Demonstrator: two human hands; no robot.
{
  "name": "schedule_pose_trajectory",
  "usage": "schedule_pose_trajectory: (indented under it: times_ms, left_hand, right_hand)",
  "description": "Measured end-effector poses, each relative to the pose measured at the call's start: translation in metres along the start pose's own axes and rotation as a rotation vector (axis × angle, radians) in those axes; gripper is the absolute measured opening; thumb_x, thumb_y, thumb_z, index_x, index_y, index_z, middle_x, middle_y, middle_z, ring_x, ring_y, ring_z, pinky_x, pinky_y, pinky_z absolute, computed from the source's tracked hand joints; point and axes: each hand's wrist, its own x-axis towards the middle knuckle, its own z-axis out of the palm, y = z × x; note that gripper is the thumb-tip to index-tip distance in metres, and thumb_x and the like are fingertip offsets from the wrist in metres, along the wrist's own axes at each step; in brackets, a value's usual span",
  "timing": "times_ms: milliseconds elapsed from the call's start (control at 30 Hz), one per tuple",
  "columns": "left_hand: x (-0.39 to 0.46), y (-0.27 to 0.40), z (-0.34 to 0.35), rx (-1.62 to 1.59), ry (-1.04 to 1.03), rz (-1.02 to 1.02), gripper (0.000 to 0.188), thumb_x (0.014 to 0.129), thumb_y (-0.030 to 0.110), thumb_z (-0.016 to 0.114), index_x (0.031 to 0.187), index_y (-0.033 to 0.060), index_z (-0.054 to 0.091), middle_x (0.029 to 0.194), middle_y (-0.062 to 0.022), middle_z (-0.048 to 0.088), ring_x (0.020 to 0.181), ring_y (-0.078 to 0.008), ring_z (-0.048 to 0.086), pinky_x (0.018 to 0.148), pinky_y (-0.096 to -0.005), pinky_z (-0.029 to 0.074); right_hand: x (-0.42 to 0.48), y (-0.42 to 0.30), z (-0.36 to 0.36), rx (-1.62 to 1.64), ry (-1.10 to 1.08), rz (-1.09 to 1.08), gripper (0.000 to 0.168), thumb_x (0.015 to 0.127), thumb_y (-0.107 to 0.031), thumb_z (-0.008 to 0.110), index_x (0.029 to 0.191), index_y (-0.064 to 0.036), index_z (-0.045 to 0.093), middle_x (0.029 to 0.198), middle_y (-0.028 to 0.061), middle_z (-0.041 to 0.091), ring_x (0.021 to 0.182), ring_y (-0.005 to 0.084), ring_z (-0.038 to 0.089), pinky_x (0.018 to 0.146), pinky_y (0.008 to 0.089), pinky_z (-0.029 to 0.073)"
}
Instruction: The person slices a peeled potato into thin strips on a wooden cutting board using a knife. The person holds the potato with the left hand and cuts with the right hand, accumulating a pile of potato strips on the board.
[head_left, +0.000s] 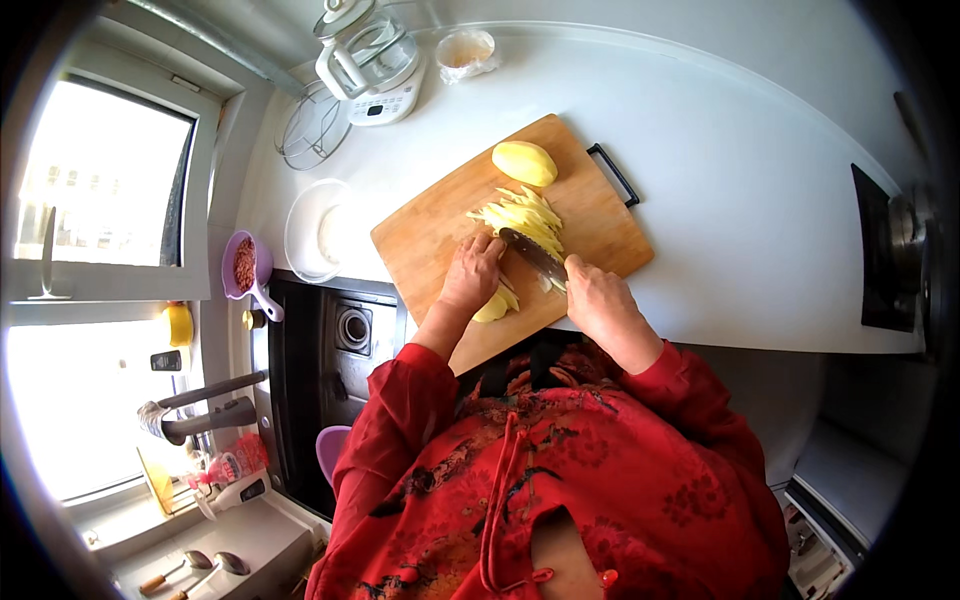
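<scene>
A wooden cutting board (420, 225) with a black handle lies at an angle on the white counter. My right hand (602, 304) grips a kitchen knife (534, 253), its dark blade beside a heap of pale yellow potato strips (523, 214). My left hand (474, 271) rests on the board left of the blade, fingers bent and fingertips near the strips; whether something is under them is hidden. Potato slices (493, 304) lie just below that hand. A whole peeled potato (525, 163) sits near the board's far corner, beyond the strips.
Left of the board stand a clear bowl (294, 232) and a purple ladle-shaped strainer (266, 259) holding reddish bits. A black sink (300, 337) adjoins the counter. Farther back are a wire rack (307, 135), a glass kettle (382, 56) on its base and a plastic-wrapped bowl (466, 54).
</scene>
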Motion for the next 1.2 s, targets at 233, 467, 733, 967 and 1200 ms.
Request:
schedule_pose_trajectory:
  times_ms: [233, 467, 733, 967, 1200]
  left_hand:
    - [0.000, -0.004, 0.005, -0.113, 0.028, -0.040, 0.022, 0.076, 0.004, 0.055, 0.098, 0.0034, 0.056, 0.100, -0.0159, 0.054, 0.095, -0.0345, 0.053, 0.086, -0.0419, 0.044]
    - [0.001, -0.002, 0.010, -0.046, 0.036, -0.026, 0.019, 0.075, 0.003, 0.054, 0.094, 0.0033, 0.054, 0.097, -0.0167, 0.052, 0.093, -0.0352, 0.052, 0.084, -0.0426, 0.043]
    - [0.009, -0.008, -0.005, -0.062, -0.108, 0.199, 0.019, 0.078, 0.001, 0.050, 0.095, 0.0043, 0.056, 0.094, -0.0135, 0.055, 0.092, -0.0320, 0.054, 0.083, -0.0396, 0.044]
    - [-0.022, 0.011, -0.013, -0.052, 0.081, 0.064, 0.026, 0.078, 0.005, 0.054, 0.103, 0.0043, 0.057, 0.102, -0.0124, 0.057, 0.097, -0.0307, 0.054, 0.084, -0.0390, 0.043]
    - [-0.027, 0.012, 0.003, 0.043, 0.088, 0.079, 0.032, 0.077, 0.012, 0.057, 0.107, 0.0013, 0.055, 0.107, -0.0149, 0.054, 0.102, -0.0314, 0.052, 0.088, -0.0406, 0.043]
  right_hand:
    - [-0.011, -0.016, 0.005, -0.087, 0.026, -0.008, 0.014, 0.080, -0.001, 0.053, 0.093, 0.001, 0.047, 0.078, 0.0210, 0.062, 0.068, 0.0351, 0.065, 0.059, 0.0426, 0.054]
    - [0.013, -0.040, 0.018, -0.098, 0.112, -0.039, 0.014, 0.080, -0.002, 0.053, 0.093, 0.001, 0.047, 0.076, 0.0204, 0.062, 0.067, 0.0348, 0.065, 0.057, 0.0404, 0.054]
    - [0.026, -0.014, 0.014, -0.095, 0.166, -0.067, 0.015, 0.080, -0.004, 0.054, 0.094, -0.001, 0.050, 0.074, 0.0197, 0.064, 0.067, 0.0341, 0.066, 0.058, 0.0425, 0.053]
    - [0.012, -0.017, 0.013, -0.058, 0.164, -0.107, 0.017, 0.080, -0.004, 0.054, 0.096, 0.000, 0.048, 0.078, 0.0202, 0.062, 0.064, 0.0342, 0.064, 0.055, 0.0420, 0.052]
    - [0.004, -0.025, 0.009, -0.078, 0.090, -0.177, 0.015, 0.081, -0.003, 0.052, 0.095, 0.000, 0.049, 0.076, 0.0203, 0.060, 0.062, 0.0332, 0.064, 0.053, 0.0412, 0.052]
